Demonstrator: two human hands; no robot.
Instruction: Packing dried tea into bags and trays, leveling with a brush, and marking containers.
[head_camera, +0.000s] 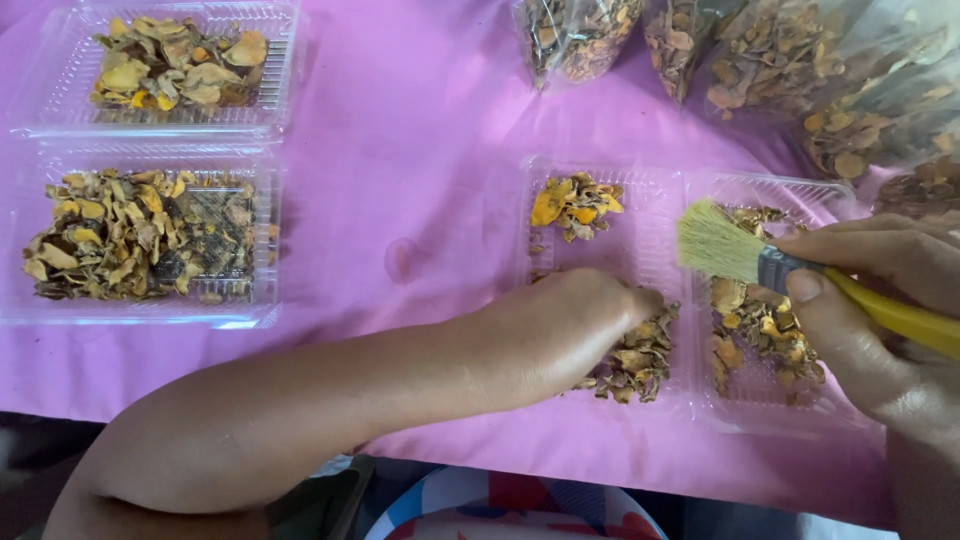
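Observation:
My right hand (880, 300) grips a yellow-handled brush (760, 258) whose pale bristles hover over the right half of an open clear plastic clamshell tray (690, 190). Dried orange and brown slices (765, 325) lie in that half. My left hand (585, 320) reaches into the left half, fingers curled down on a pile of dried slices (635, 360); whether it holds any is hidden. A smaller heap of brighter yellow slices (577, 203) sits at the far end of the left half.
Two clear trays of dried slices stand on the pink cloth at the left, one far (180, 65), one nearer (145, 235). Several clear bags of dried slices (790, 60) lie at the back right. The table's near edge runs below my arms.

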